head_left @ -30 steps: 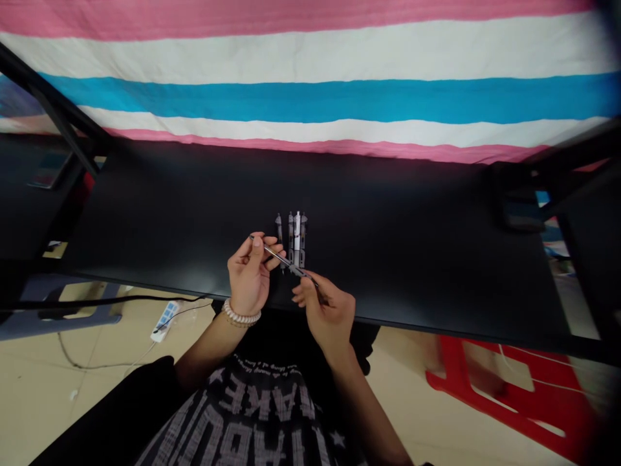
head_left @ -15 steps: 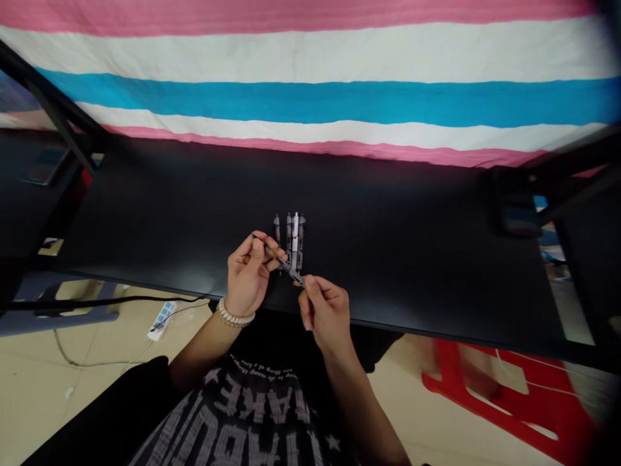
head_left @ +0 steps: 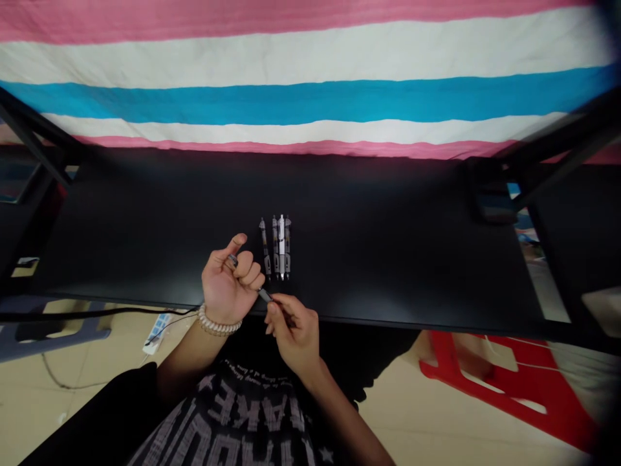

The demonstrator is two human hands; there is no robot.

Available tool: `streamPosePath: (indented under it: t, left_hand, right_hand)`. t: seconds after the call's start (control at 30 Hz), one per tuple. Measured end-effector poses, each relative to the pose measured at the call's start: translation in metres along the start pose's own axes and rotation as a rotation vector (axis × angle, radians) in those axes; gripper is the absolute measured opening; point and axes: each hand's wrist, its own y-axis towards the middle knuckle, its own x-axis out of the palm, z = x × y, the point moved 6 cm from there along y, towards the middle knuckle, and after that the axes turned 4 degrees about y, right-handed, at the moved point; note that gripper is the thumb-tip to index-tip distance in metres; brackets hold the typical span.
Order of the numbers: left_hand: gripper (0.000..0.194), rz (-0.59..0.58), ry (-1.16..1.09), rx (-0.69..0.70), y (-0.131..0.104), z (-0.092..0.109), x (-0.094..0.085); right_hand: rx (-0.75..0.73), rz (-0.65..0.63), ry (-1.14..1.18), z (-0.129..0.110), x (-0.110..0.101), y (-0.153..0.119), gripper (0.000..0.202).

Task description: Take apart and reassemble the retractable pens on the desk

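Observation:
My left hand [head_left: 230,285] is held palm up near the table's front edge, its fingers curled round a dark pen [head_left: 233,260] and its thumb stretched out. The pen's grey lower part shows between the two hands. My right hand [head_left: 297,327] pinches that end with thumb and fingertips. Just beyond the hands, several pens lie side by side, pointing away from me. A white pen [head_left: 282,236] is among grey, see-through ones, and one grey pen [head_left: 264,243] lies a little apart on the left.
The black table [head_left: 388,239] stretches to both sides, with a striped cloth [head_left: 310,103] hanging behind it. A dark object [head_left: 492,194] sits at the back right. A red stool [head_left: 509,382] and a white power strip [head_left: 158,330] are below the front edge.
Both hands have moved left and nearer to me, away from the row of pens. My left fingers have curled in round the pen, and my left thumb has lifted off it.

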Motion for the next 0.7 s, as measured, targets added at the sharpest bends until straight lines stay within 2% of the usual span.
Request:
streamPosePath:
  t: [0.1,0.17,0.2,0.27,0.33,0.43,0.57,0.63,0.7]
  left_hand:
    - [0.031,-0.110,0.151,-0.001,0.008,-0.006,0.008]
    - [0.054,-0.169,0.355,0.066,0.013,-0.007,0.009]
    - [0.059,-0.176,0.473,0.155,0.016,-0.004,0.008]
    - [0.054,-0.145,0.740,0.327,0.018,0.003,0.000]
    - [0.046,-0.161,0.984,0.419,0.020,0.006,-0.007]
    - [0.034,-0.118,1.203,0.557,0.021,0.010,-0.019]
    - [0.030,-0.023,1.201,0.677,0.021,0.011,-0.026]
    - [0.029,-0.016,1.230,0.692,0.022,0.009,-0.025]
    - [0.027,-0.013,1.291,0.704,0.022,0.008,-0.022]
  right_hand:
    - [-0.071,0.058,-0.095,-0.005,-0.015,0.005,0.024]
    - [-0.102,0.167,-0.220,-0.008,-0.036,0.012,0.025]
    - [-0.114,0.243,-0.310,-0.009,-0.050,0.017,0.027]
    - [-0.135,0.416,-0.539,-0.013,-0.080,0.029,0.029]
    - [-0.190,0.536,-0.809,-0.020,-0.103,0.044,0.033]
    - [-0.200,0.551,-1.018,-0.021,-0.122,0.069,0.033]
    - [-0.151,0.553,-1.081,-0.022,-0.123,0.082,0.037]
    - [-0.170,0.582,-1.092,-0.027,-0.113,0.076,0.045]
    - [-0.225,0.546,-1.047,-0.032,-0.095,0.065,0.046]
